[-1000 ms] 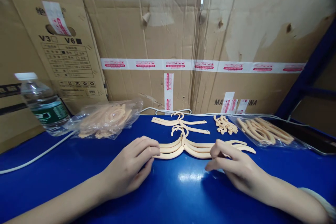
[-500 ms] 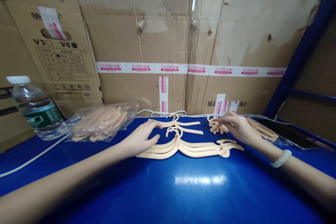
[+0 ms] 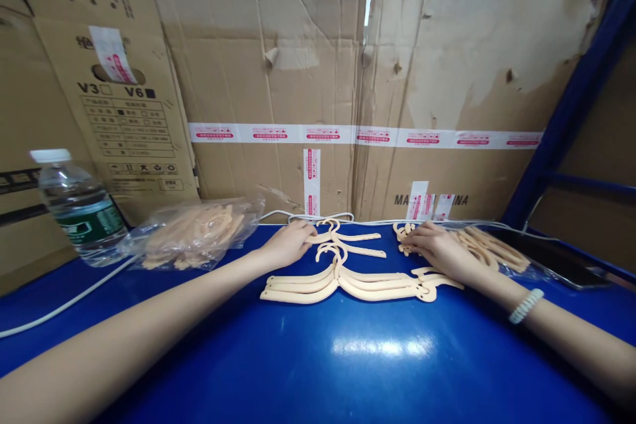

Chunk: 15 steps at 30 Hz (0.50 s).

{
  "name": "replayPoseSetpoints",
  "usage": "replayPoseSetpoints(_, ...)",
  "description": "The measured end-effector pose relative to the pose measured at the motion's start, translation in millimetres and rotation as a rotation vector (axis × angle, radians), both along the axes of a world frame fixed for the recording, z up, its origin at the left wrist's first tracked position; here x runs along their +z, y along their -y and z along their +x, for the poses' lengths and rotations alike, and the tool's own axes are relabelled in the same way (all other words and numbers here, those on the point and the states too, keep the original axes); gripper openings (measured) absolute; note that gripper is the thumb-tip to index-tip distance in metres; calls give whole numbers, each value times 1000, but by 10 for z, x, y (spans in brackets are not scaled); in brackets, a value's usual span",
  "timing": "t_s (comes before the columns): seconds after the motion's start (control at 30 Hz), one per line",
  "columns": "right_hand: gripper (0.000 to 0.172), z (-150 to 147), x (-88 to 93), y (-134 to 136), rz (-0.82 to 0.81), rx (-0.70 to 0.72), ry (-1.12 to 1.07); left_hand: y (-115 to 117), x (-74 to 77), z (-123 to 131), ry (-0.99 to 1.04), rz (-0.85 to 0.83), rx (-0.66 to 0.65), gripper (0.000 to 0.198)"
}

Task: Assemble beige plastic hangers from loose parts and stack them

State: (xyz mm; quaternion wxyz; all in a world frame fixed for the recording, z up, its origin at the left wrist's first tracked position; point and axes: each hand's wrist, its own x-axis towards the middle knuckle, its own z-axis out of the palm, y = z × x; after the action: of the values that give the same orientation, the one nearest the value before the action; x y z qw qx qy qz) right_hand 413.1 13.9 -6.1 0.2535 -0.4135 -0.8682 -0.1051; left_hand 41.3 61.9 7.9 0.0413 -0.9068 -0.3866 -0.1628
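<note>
A stack of beige plastic hangers lies on the blue table in front of me. Behind it lies a single beige hanger. My left hand rests on that hanger's left arm, fingers curled over it. My right hand reaches to a small heap of beige hooks, fingers bent down onto them. A white bead bracelet is on my right wrist.
A clear bag of beige parts lies at the left, a water bottle beyond it. Another open bag of curved beige pieces lies at the right. Cardboard boxes wall the back. A white cable crosses the left.
Both hands left the front stack of hangers and moved to the back: the left onto the single hanger, the right onto the heap of small hooks.
</note>
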Motion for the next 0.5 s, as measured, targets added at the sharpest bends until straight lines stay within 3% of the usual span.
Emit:
replayPoseSetpoints(0.23,24,-54,79,63,6,4,-209,41,62,78,-46,46,41,29)
replayPoseSetpoints(0.5,27,-111,156,192,15,-191,-737,125,175,118,-32,21,82,26)
